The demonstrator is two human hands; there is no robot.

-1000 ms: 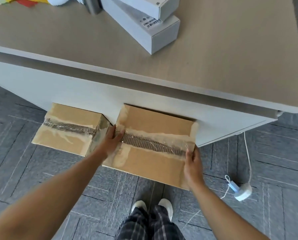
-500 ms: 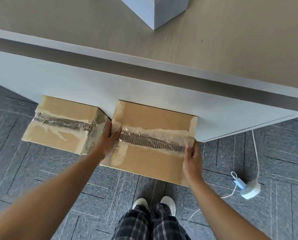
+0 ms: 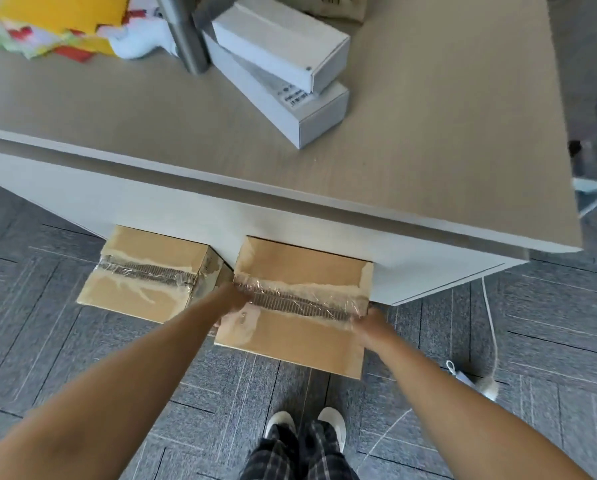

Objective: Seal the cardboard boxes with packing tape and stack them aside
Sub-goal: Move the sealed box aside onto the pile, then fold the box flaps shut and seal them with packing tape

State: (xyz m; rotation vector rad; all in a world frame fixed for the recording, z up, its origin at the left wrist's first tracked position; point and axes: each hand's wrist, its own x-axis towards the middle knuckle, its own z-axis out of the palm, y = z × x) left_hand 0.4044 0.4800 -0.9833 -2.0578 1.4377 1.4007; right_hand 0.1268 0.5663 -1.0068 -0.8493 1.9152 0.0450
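arms: both bare forearms showing, no sleeves coming into view, no watch or bands showing
left hand [image 3: 233, 299]: bare, no glove; motion-blurred, so finger detail isn't resolving
right hand [image 3: 371, 320]: bare, no glove; also blurring, no rings making themselves out
dark plaid trousers [image 3: 302, 455]: showing at bottom centre, black-grey check with thin pale lines crossing, loose fabric hanging over the shoes
white rounded-toe shoes [image 3: 305, 422]: two toes poking out from under the trouser hems, plain, no laces or markings showing
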